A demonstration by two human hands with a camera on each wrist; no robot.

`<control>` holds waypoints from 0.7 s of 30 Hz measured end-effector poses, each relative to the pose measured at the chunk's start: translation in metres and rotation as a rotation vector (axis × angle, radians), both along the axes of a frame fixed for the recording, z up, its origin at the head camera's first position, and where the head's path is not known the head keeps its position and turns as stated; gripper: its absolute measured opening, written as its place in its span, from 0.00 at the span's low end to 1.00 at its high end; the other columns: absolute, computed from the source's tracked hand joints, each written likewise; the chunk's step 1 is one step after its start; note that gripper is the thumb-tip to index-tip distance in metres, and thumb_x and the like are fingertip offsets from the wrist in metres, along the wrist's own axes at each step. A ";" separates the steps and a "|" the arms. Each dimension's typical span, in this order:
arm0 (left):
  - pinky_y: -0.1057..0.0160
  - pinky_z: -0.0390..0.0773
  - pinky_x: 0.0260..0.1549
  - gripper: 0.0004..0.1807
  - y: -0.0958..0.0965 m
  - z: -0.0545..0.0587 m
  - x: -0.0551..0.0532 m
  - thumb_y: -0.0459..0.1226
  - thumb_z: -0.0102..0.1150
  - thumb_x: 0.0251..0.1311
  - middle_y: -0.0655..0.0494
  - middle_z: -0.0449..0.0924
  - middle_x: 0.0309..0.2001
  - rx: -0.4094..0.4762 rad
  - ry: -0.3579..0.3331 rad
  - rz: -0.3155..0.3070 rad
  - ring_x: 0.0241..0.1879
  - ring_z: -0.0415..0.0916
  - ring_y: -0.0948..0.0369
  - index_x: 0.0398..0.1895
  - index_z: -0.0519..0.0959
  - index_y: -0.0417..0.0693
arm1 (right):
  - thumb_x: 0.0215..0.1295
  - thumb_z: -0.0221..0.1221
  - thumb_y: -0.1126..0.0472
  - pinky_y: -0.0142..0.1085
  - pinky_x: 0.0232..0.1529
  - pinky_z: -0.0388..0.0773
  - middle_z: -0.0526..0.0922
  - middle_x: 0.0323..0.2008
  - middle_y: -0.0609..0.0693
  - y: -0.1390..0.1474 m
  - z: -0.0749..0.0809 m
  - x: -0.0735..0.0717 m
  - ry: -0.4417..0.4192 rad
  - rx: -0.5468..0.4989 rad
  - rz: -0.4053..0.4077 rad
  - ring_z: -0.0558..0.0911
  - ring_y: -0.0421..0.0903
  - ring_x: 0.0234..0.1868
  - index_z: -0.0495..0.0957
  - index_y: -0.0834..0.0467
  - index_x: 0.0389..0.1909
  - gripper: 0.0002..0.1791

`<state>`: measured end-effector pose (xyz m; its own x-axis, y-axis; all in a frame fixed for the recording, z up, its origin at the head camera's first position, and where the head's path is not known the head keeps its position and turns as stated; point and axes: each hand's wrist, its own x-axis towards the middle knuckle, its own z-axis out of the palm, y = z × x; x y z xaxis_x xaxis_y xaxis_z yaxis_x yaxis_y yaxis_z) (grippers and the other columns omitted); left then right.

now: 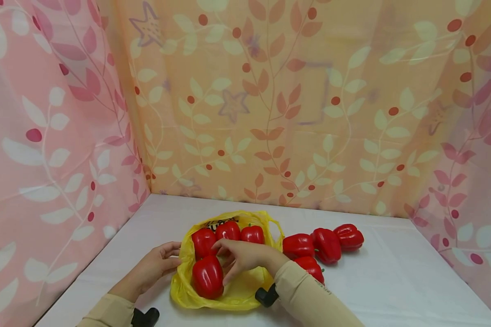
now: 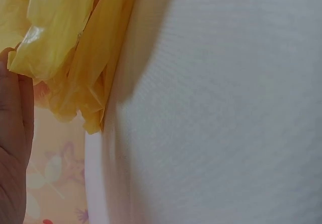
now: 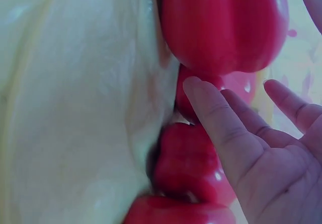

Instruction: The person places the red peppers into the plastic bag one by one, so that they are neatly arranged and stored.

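Observation:
A yellow plastic bag point(image 1: 241, 297) lies spread open on the table with several red bell peppers in it. My left hand point(image 1: 158, 264) holds the bag's left edge, where yellow film point(image 2: 48, 58) folds over a fingertip. Over the bag's inside, my right hand point(image 1: 247, 255) has its fingers apart and loosely bent, with nothing between them. Nearest to it is the front bell pepper point(image 1: 207, 277), standing beside the fingertips. Behind that one, more peppers point(image 1: 228, 230) sit in a row along the bag's back. In the right wrist view, the spread fingers overlap a red pepper point(image 3: 188, 158).
Right of the bag, several more red bell peppers point(image 1: 326, 245) lie close together on the white table point(image 1: 393, 281). One of them point(image 1: 311, 268) is partly behind the right forearm. Floral curtains point(image 1: 270, 113) hang around the table's back and sides.

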<state>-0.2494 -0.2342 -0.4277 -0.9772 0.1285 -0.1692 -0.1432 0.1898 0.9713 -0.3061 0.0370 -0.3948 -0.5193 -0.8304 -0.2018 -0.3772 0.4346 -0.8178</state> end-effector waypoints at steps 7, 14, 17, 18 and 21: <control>0.59 0.77 0.45 0.31 0.000 -0.001 -0.002 0.37 0.62 0.53 0.48 0.74 0.48 0.001 -0.010 0.006 0.44 0.74 0.57 0.61 0.64 0.39 | 0.47 0.69 0.61 0.31 0.43 0.77 0.70 0.54 0.53 0.007 0.009 -0.002 0.064 -0.002 0.007 0.77 0.47 0.49 0.62 0.49 0.59 0.37; 0.59 0.77 0.45 0.33 0.000 -0.001 -0.002 0.38 0.62 0.52 0.48 0.74 0.48 0.008 -0.004 0.001 0.44 0.74 0.57 0.61 0.64 0.38 | 0.47 0.69 0.59 0.37 0.49 0.76 0.70 0.55 0.52 0.018 0.022 -0.004 0.118 0.005 0.000 0.77 0.48 0.50 0.61 0.51 0.60 0.39; 0.59 0.77 0.45 0.33 0.000 -0.002 -0.002 0.38 0.62 0.52 0.48 0.74 0.48 0.007 -0.008 0.007 0.44 0.74 0.57 0.61 0.64 0.38 | 0.47 0.69 0.59 0.38 0.49 0.76 0.70 0.55 0.53 0.022 0.027 -0.004 0.105 -0.004 -0.004 0.76 0.50 0.52 0.61 0.52 0.60 0.39; 0.59 0.77 0.45 0.33 0.000 -0.002 -0.002 0.37 0.62 0.52 0.48 0.74 0.49 0.007 -0.008 0.008 0.44 0.74 0.57 0.61 0.64 0.38 | 0.48 0.68 0.59 0.37 0.49 0.76 0.70 0.56 0.53 0.024 0.028 -0.004 0.099 -0.007 -0.007 0.76 0.51 0.52 0.61 0.52 0.61 0.39; 0.59 0.77 0.45 0.33 0.001 -0.002 -0.002 0.38 0.62 0.52 0.48 0.74 0.49 0.007 -0.007 0.005 0.44 0.74 0.57 0.61 0.64 0.38 | 0.48 0.68 0.59 0.37 0.49 0.76 0.69 0.56 0.55 0.028 0.031 -0.005 0.081 -0.021 -0.006 0.74 0.54 0.54 0.60 0.53 0.62 0.39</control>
